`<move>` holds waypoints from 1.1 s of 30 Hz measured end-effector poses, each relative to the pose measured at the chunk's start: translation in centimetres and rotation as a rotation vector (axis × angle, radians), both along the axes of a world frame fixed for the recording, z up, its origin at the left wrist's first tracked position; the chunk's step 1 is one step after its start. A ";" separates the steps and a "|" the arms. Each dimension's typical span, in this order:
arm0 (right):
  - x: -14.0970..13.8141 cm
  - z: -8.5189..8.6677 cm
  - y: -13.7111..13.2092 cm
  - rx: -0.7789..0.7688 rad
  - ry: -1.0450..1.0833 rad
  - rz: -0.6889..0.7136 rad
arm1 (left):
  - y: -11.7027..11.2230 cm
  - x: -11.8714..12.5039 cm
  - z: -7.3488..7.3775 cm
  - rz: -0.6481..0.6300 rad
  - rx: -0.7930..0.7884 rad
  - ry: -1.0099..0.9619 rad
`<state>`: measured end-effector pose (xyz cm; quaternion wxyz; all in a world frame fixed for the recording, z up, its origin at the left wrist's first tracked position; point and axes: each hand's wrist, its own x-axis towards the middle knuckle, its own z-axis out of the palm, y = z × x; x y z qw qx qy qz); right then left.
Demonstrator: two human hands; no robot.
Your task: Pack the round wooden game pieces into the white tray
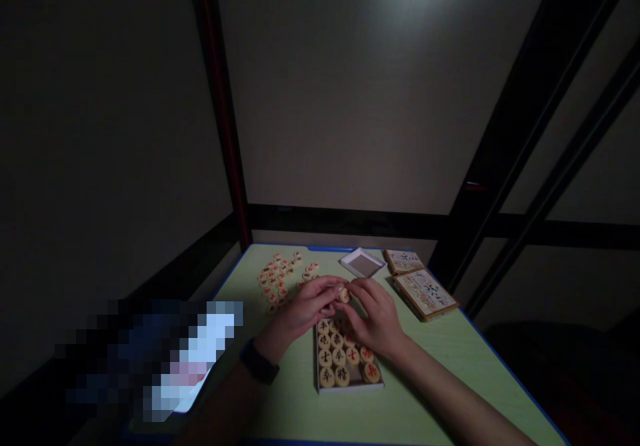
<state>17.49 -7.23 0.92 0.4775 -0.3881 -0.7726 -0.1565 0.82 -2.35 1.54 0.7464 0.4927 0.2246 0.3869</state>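
A shallow box on the green table holds rows of round cream chess pieces marked in red and black. Above its far end, my left hand and my right hand meet, fingers pinched together on one round chess piece. A dark band sits on my left wrist. Loose chess pieces lie scattered on the table beyond my left hand.
An empty white box lid lies at the table's far side. To its right are two patterned flat boxes. A blurred-out patch covers the near left. Dark frame posts and walls surround the table.
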 end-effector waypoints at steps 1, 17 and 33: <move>0.0 0.0 0.0 -0.010 0.017 0.007 | 0.0 0.0 0.0 -0.001 0.001 0.005; 0.5 1.2 0.3 -0.180 -0.015 0.141 | 0.2 -0.1 0.1 -0.027 0.073 0.066; 1.1 1.4 -7.5 -0.720 -0.277 0.158 | 1.1 1.1 -1.1 0.239 0.402 0.319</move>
